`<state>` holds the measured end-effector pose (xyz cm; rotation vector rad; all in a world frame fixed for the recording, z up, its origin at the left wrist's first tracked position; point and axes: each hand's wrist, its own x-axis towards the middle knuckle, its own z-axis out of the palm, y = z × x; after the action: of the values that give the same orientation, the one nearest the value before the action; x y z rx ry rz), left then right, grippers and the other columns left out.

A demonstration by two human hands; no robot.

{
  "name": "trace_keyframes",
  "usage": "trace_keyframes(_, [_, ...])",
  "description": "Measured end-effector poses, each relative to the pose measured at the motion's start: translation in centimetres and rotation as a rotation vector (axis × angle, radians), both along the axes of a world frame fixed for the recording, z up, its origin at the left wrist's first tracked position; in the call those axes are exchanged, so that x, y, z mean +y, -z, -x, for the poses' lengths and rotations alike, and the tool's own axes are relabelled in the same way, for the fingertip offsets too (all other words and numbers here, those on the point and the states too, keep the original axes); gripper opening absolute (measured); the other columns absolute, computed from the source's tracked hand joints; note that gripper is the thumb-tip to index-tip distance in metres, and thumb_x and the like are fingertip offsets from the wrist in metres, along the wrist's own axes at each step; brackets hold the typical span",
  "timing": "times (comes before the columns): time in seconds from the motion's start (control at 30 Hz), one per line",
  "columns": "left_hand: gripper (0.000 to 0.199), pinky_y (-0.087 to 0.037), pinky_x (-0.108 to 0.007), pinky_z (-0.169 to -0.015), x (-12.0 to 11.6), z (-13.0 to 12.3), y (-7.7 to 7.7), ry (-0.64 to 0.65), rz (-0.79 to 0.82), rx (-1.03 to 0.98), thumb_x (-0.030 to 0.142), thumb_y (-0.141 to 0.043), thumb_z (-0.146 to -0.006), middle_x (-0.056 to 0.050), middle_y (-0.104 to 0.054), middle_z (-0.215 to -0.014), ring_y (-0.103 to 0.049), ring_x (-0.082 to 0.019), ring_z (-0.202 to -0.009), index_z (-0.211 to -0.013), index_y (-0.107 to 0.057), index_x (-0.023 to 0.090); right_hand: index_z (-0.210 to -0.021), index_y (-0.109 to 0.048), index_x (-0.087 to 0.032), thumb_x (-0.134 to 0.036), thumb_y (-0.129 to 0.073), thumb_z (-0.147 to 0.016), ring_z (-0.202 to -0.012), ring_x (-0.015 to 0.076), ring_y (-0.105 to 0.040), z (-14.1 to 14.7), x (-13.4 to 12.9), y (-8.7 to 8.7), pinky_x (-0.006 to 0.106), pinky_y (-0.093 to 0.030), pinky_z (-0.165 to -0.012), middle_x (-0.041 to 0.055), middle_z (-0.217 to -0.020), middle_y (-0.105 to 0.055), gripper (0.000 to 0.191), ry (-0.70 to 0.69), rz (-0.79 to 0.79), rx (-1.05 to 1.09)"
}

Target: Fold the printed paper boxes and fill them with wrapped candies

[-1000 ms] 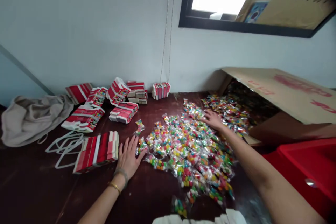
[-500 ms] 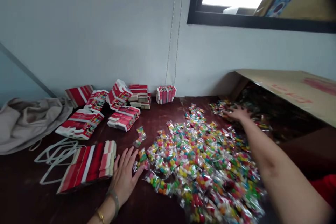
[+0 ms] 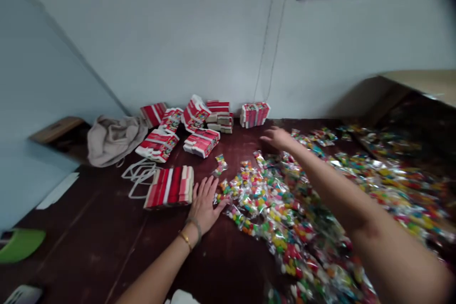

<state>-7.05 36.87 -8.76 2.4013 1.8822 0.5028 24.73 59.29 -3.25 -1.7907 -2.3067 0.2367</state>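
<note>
My left hand (image 3: 205, 206) lies flat with its fingers spread on the dark table. Its fingertips are beside a bundle of red-and-white folded cartons (image 3: 170, 186) and close to a clear candy packet (image 3: 223, 195). Stretched across the table, my right hand (image 3: 278, 138) has its fingers extended and seems to hold nothing; it is somewhat blurred. It hovers by the far edge of a heap of clear packets of colourful jelly beans (image 3: 261, 194). Just beyond it, a banded bundle of cartons (image 3: 255, 114) stands against the wall. My right forearm hides part of the heap.
More banded carton bundles (image 3: 202, 142) lie at the back, with white straps (image 3: 138, 175) and a beige cloth (image 3: 114, 140) to their left. A large cardboard box (image 3: 423, 80) opens at right, packets around it. A green object (image 3: 23, 245) is at left.
My right hand has moved left from the cardboard box's mouth towards the bundle by the wall. The view has swung left and down. My left hand stays beside the cartons.
</note>
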Motion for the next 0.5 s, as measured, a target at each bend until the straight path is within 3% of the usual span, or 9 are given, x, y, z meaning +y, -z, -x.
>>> trace_keyframes(0.07, [0.066,-0.023,-0.051,-0.116,-0.1,0.0,-0.1,-0.028,0.01,-0.023,0.057,-0.043,-0.09,-0.012,-0.041,-0.15,-0.034,-0.028,-0.14,-0.145,-0.036,0.02,-0.136,-0.054,-0.027,-0.072,-0.039,-0.087,-0.13,0.0381,-0.043,7.3,-0.5,0.6,0.059,-0.032,-0.105,0.0137,-0.143,-0.048,0.069,-0.187,0.088,0.03])
trace_keyframes(0.13, [0.068,-0.023,-0.05,-0.116,-0.2,0.1,-0.1,-0.038,0.024,-0.045,0.057,-0.041,-0.091,-0.013,-0.038,-0.151,-0.032,-0.028,-0.141,-0.146,-0.034,0.018,-0.137,-0.051,-0.034,-0.074,-0.044,-0.083,-0.136,0.0411,-0.034,12.6,-2.8,1.2,0.066,-0.027,-0.105,0.0088,-0.15,-0.041,0.068,-0.366,0.164,0.036])
trace_keyframes(0.23, [0.067,-0.024,-0.05,-0.115,-0.1,0.2,0.0,-0.036,0.021,-0.073,0.055,-0.04,-0.092,-0.015,-0.037,-0.151,-0.032,-0.027,-0.141,-0.146,-0.033,0.017,-0.132,-0.054,-0.043,-0.072,-0.057,-0.077,-0.137,0.0375,-0.033,14.7,-7.3,1.5,0.061,-0.027,-0.108,-0.0012,-0.15,-0.041,0.062,-0.575,0.233,0.008])
trace_keyframes(0.3, [0.064,-0.025,-0.05,-0.115,0.1,0.4,0.2,-0.033,0.004,-0.076,0.053,-0.039,-0.093,-0.016,-0.038,-0.151,-0.033,-0.028,-0.141,-0.145,-0.034,0.016,-0.13,-0.056,-0.044,-0.068,-0.056,-0.081,-0.133,0.0303,-0.041,11.8,-9.4,0.7,0.048,-0.033,-0.108,-0.0031,-0.145,-0.048,0.055,-0.671,0.2,-0.036])
trace_keyframes(0.37, [0.064,-0.025,-0.05,-0.114,0.4,0.4,0.5,-0.036,-0.011,-0.067,0.053,-0.039,-0.092,-0.016,-0.04,-0.149,-0.035,-0.028,-0.139,-0.144,-0.038,0.015,-0.128,-0.059,-0.041,-0.067,-0.057,-0.081,-0.126,0.0257,-0.049,5.8,-10.4,-1.6,0.039,-0.038,-0.103,-0.0014,-0.139,-0.054,0.054,-0.508,0.045,-0.158])
trace_keyframes(0.4, [0.063,-0.025,-0.05,-0.114,0.5,0.5,0.7,-0.036,-0.017,-0.061,0.053,-0.039,-0.092,-0.015,-0.041,-0.149,-0.035,-0.029,-0.139,-0.142,-0.04,0.015,-0.128,-0.06,-0.037,-0.065,-0.06,-0.079,-0.123,0.0261,-0.05,2.1,-10.7,-3.3,0.038,-0.039,-0.101,0.0024,-0.138,-0.055,0.056,-0.31,-0.073,-0.246])
trace_keyframes(0.43, [0.063,-0.025,-0.05,-0.114,0.6,0.5,0.8,-0.036,-0.022,-0.054,0.054,-0.039,-0.092,-0.015,-0.042,-0.148,-0.036,-0.029,-0.139,-0.141,-0.043,0.015,-0.126,-0.061,-0.038,-0.066,-0.064,-0.075,-0.123,0.0266,-0.05,-2.0,-10.8,-5.3,0.039,-0.037,-0.101,0.0032,-0.139,-0.055,0.058,0.046,-0.181,-0.351])
trace_keyframes(0.5, [0.062,-0.026,-0.05,-0.114,0.7,0.5,0.9,-0.034,-0.034,-0.041,0.055,-0.039,-0.091,-0.014,-0.044,-0.147,-0.036,-0.03,-0.138,-0.139,-0.047,0.016,-0.138,-0.052,-0.019,-0.054,-0.06,-0.086,-0.13,0.0374,-0.04,-10.0,-11.1,-9.5,0.054,-0.028,-0.101,0.024,-0.147,-0.04,0.063,0.393,-0.277,-0.424])
